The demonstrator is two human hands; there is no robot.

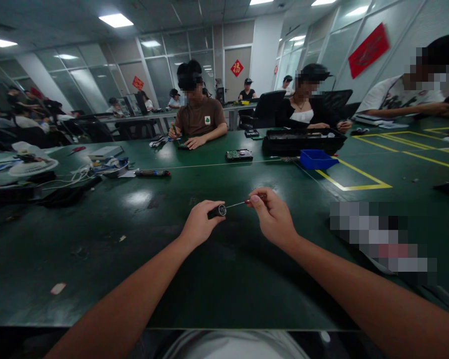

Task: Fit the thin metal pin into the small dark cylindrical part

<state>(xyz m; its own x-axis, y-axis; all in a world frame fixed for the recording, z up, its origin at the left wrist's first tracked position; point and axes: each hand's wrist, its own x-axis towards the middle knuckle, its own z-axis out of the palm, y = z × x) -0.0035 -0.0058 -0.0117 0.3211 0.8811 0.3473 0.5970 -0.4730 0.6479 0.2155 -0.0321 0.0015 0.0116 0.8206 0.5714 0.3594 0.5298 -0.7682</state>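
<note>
Above the middle of the green table (194, 299), my left hand (201, 222) is closed round a dark cylindrical part (217, 212), whose round end with a metallic ring faces right. My right hand (273, 217) grips a screwdriver by its reddish handle (261, 197). The thin metal shaft (235, 204) points left, and its tip is at or very near the round end of the part. Whether the tip touches it is too small to tell.
Across the table sit a hard drive (239, 155), a blue tray (317, 159) and a black case (303, 142). Tools (152, 173) and a cluttered white basket (33, 167) are at left. People work opposite. A blurred packet (381, 239) lies right.
</note>
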